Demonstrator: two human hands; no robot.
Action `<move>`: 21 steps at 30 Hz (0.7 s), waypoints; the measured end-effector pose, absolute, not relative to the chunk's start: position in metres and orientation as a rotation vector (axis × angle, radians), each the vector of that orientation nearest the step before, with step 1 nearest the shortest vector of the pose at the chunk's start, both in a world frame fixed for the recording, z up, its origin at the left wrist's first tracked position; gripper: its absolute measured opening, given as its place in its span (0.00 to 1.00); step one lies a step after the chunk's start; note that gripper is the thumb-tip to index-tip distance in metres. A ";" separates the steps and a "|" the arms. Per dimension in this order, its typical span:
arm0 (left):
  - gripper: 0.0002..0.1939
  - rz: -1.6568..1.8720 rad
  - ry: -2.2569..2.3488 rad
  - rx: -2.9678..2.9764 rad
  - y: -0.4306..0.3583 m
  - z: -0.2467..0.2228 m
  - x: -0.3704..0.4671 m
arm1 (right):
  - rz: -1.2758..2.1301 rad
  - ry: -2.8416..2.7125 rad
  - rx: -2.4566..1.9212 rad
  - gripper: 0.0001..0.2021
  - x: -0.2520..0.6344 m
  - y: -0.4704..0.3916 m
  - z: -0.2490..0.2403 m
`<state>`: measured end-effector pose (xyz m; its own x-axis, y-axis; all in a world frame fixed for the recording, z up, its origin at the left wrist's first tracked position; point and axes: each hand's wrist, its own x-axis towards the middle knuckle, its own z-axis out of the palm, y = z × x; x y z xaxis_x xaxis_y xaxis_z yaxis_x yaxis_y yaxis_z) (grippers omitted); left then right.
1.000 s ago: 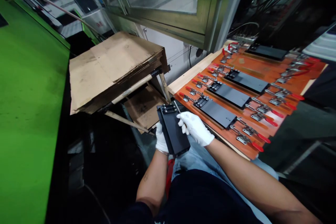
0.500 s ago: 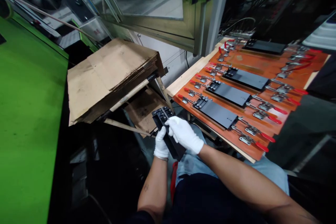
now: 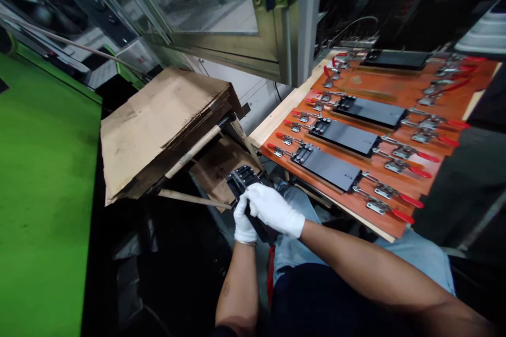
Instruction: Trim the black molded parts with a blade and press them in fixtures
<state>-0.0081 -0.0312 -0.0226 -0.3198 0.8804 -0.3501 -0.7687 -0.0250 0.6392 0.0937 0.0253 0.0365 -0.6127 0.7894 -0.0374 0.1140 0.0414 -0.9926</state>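
Fingers pinched, the right hand [image 3: 273, 210] appears to work a thin rod [image 3: 239, 178] at one end of a black part [image 3: 261, 230], gripped in the left hand [image 3: 244, 225] beside an orange board [image 3: 292, 171] of plates [image 3: 331, 167] and clamps [image 3: 380, 204]. The next move looks to call for a firm hold and careful aim.

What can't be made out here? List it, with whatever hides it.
All in the head view:
- Contents of the right hand's grip: hidden by its own curled, gloved fingers.
- Middle of the held black part: covered by the right hand.
- Marks on the nearest clamped plate: too small to read.
- Pale object, upper right: cut off by the picture's edge.
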 end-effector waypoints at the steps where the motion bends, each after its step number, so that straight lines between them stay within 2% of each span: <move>1: 0.23 1.672 0.900 0.167 -0.030 -0.022 -0.010 | 1.598 -1.900 -0.910 0.14 0.093 0.024 0.042; 5: 0.15 1.665 0.937 0.035 -0.030 -0.016 -0.013 | 1.158 -2.280 -1.252 0.17 0.094 0.026 0.052; 7: 0.15 1.646 0.966 -0.034 -0.032 -0.014 -0.013 | 0.970 -2.346 -1.367 0.16 0.095 0.033 0.048; 12: 0.17 1.707 0.951 0.009 -0.037 -0.015 -0.013 | 0.756 -2.421 -1.513 0.15 0.096 0.045 0.037; 17: 0.17 1.668 0.987 0.000 -0.033 -0.013 -0.011 | 0.645 -2.502 -1.350 0.15 0.094 0.036 0.045; 21: 0.20 1.688 0.943 -0.018 -0.031 -0.009 -0.010 | 0.567 -2.499 -1.461 0.18 0.092 0.040 0.043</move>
